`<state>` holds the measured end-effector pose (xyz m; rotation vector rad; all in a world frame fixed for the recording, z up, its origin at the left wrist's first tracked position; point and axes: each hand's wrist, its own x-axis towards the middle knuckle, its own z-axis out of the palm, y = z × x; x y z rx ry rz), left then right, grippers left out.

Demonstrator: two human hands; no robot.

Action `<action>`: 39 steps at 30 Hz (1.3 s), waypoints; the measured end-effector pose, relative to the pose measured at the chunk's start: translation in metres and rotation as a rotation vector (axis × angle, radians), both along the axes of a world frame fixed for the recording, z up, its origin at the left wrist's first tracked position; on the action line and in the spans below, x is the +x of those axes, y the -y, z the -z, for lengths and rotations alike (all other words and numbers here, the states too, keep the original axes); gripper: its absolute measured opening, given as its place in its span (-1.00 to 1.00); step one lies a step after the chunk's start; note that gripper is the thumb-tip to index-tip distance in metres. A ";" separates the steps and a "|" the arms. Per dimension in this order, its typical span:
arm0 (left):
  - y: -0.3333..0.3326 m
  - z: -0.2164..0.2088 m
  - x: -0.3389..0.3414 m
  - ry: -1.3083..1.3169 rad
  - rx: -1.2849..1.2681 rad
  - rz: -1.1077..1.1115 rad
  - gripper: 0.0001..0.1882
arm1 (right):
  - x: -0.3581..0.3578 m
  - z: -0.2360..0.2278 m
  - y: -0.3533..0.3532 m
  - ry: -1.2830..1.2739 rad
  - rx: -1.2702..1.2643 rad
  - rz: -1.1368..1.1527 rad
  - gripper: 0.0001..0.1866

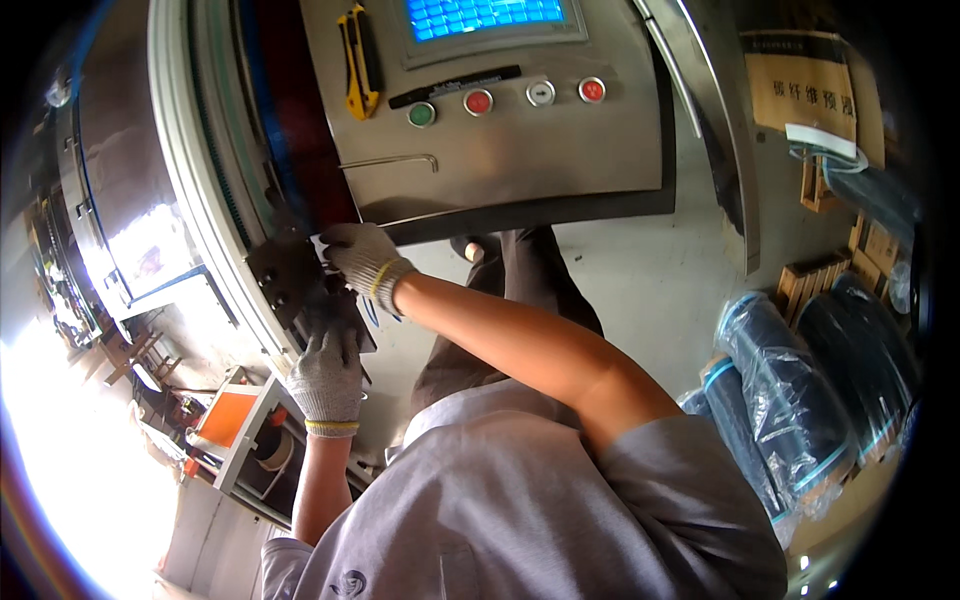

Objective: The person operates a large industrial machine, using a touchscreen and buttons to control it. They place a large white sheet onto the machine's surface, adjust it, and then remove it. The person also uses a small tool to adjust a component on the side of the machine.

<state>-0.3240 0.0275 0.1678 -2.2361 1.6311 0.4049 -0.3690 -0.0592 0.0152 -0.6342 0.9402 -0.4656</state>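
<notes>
Both my hands wear grey knit gloves with yellow-edged cuffs. They work at a dark metal carriage block (283, 275) on the side of a long white machine rail (190, 160). My left hand (325, 385) reaches up from below, its fingers closed against the lower part of the block. My right hand (362, 258) comes across from the right, fingers curled in at the block's upper right side; what they grip is hidden. Thin blue wires (372, 308) hang between the hands. Above my right hand, an L-shaped hex key (390, 162) lies on the steel control panel (520, 150).
A yellow utility knife (358, 62), a black marker (455, 86) and several push buttons (478, 102) are on the panel under a lit screen (485, 18). Plastic-wrapped dark rolls (785, 390) and a cardboard box (800, 85) stand right. An orange-topped cart (228, 415) is lower left.
</notes>
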 end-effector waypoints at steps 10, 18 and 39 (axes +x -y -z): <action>-0.003 -0.005 0.001 -0.063 0.013 -0.129 -0.73 | -0.100 -0.035 0.097 -1.154 -1.533 -0.530 -0.78; -0.015 0.007 0.010 -0.076 -0.138 -0.034 -0.74 | -0.083 -0.037 0.094 -1.291 -1.355 -0.726 -0.83; -0.021 0.012 0.011 -0.035 -0.240 0.046 -0.75 | -0.068 -0.025 0.016 -0.659 -1.056 -0.088 -0.89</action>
